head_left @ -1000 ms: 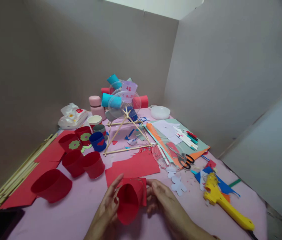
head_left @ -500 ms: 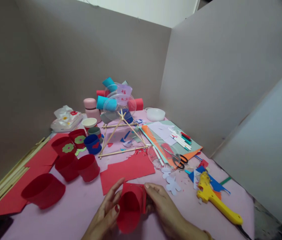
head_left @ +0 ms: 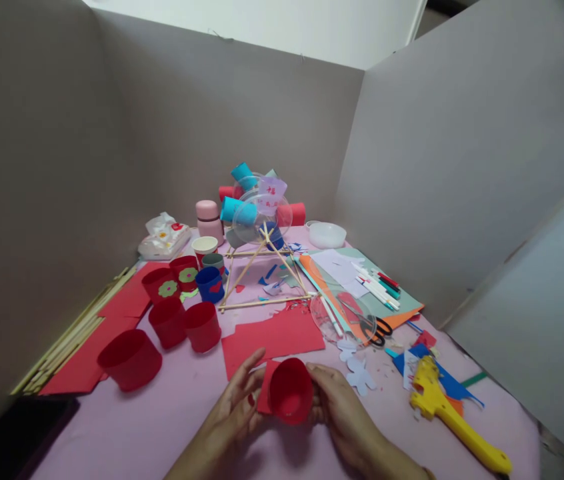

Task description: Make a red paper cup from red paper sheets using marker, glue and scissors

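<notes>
Between my two hands a red paper cup [head_left: 291, 400] is tilted so that its round opening faces me. A flat red paper flap [head_left: 265, 393] sticks out at its left side; whether it is joined to the cup I cannot tell. My left hand [head_left: 235, 417] grips the flap side, fingers curled behind it. My right hand [head_left: 339, 413] is closed on the cup's right wall, its fingertips partly hidden. Just beyond lies a red sheet [head_left: 275, 340] with a cut edge. More red cups [head_left: 202, 328] stand to the left.
A stick frame [head_left: 265, 237] carries a wheel with coloured paper tubes [head_left: 239, 211]. At right lie a yellow glue gun [head_left: 442, 407], black-handled scissors [head_left: 378, 331] and markers [head_left: 377, 288]. Wooden sticks [head_left: 67, 333] and a dark flat object [head_left: 17, 433] are at left. Grey panels surround the table.
The red cup has turned between my hands; its flat flap, earlier at the top and right, now shows on the left. The whole view has shifted slightly, moving the table things rightward.
</notes>
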The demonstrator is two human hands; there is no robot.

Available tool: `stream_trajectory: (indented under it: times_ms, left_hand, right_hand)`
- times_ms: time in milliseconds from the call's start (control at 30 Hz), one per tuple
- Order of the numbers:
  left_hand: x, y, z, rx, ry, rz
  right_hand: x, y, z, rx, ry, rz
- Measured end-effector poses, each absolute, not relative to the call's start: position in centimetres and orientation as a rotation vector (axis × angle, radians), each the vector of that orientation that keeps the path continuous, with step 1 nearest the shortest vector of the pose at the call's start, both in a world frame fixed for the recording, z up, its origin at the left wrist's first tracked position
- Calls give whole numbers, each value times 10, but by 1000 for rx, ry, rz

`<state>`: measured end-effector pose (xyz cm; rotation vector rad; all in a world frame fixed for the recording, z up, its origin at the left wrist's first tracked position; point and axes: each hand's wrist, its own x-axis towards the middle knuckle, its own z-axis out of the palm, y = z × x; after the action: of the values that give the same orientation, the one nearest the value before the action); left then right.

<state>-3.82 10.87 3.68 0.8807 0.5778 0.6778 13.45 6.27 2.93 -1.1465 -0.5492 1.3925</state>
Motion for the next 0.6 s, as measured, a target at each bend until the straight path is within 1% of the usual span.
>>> stream_trajectory:
  times_ms: [167,367,600]
  left_hand:
    - [-39,111,29,1169,575,630]
    - [-36,99,36,1625,856,632]
    - [-28,91,42,1587,771,679]
  right_hand:
    - [135,65,29,-1183,-558,1434]
    - [136,64,25,-1165,-577,1482]
    - [135,58,25,-1149,-557,1521]
